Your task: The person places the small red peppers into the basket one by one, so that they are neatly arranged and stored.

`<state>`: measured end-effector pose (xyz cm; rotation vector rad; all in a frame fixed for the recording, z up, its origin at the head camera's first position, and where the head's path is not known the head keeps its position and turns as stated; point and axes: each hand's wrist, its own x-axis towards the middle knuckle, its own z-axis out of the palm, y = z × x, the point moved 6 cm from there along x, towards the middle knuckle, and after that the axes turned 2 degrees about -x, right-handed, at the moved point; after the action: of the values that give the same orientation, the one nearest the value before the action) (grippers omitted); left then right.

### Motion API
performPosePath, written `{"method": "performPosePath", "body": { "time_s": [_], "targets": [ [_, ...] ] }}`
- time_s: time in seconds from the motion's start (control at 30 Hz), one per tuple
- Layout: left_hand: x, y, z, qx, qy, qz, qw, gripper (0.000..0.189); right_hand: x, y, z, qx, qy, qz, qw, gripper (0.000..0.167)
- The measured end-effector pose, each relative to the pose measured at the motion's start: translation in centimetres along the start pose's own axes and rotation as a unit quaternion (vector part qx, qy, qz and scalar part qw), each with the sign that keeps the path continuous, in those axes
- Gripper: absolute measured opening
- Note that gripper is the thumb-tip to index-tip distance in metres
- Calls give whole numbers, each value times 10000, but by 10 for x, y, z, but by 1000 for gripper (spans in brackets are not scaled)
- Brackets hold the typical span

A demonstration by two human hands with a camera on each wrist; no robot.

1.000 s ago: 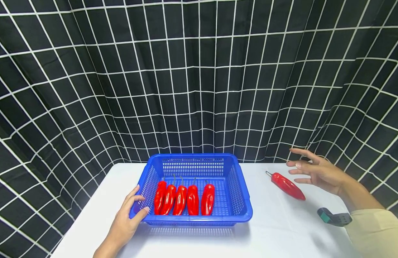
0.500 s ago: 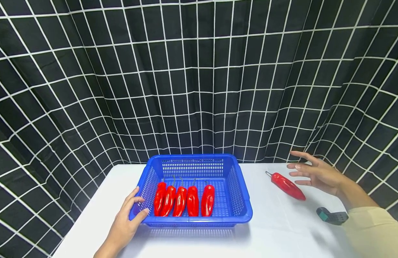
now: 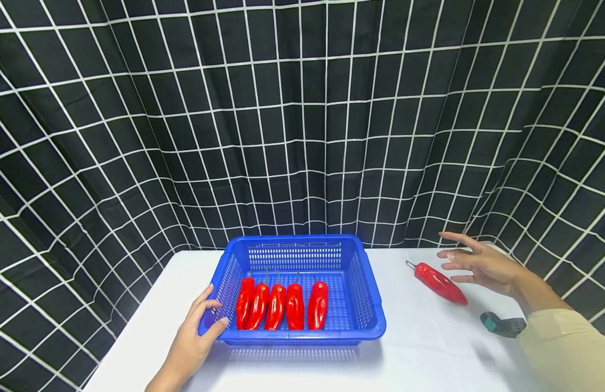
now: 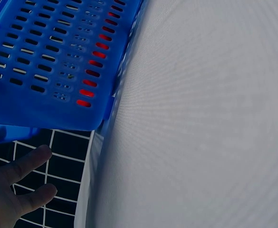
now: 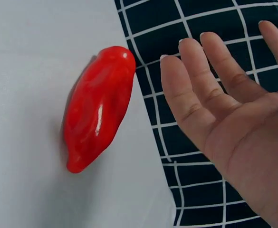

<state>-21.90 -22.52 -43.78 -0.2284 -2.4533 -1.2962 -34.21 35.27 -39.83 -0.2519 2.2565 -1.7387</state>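
Observation:
A blue plastic basket (image 3: 292, 335) stands on the white table, with several red peppers (image 3: 276, 307) lying side by side inside. My left hand (image 3: 191, 335) holds the basket at its front left corner, thumb and forefinger over the rim. In the left wrist view, two fingers (image 4: 27, 166) of that hand stick out apart from the basket. Another red pepper (image 3: 440, 283), its stem towards the back, lies on the table to the right. Just beyond it hovers my right hand (image 3: 483, 265), fingers spread and touching nothing. The right wrist view shows the pepper (image 5: 100, 107) beside the hand (image 5: 238, 118).
A white cloth (image 3: 415, 348) covers the table. Behind and on both sides hangs a black curtain (image 3: 302, 136) with a white grid. A dark device (image 3: 502, 325) sits at my right wrist by the pale sleeve (image 3: 562, 348).
The right hand has shifted very slightly, staying beside the loose pepper. The left hand keeps its place on the basket, and the peppers have not moved.

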Motion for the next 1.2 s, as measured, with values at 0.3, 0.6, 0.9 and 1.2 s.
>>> {"method": "performPosePath", "body": {
  "time_s": [0.3, 0.6, 0.9, 1.2],
  "targets": [
    [0, 0, 3, -7, -22, -32, 10000, 23, 7, 20, -4, -581, 245, 499, 9968, 83],
    [1, -1, 3, -13, -2, -16, 10000, 23, 10, 36, -7, -1027, 278, 900, 9902, 88],
    [0, -1, 1, -14, 30, 9, 10000, 23, 16, 40, 7, -1649, 204, 1068, 9803, 86],
    [1, -2, 0, 19, 46, 20, 10000, 23, 22, 44, 18, -1676, 212, 1239, 9778, 84]
  ]
}}
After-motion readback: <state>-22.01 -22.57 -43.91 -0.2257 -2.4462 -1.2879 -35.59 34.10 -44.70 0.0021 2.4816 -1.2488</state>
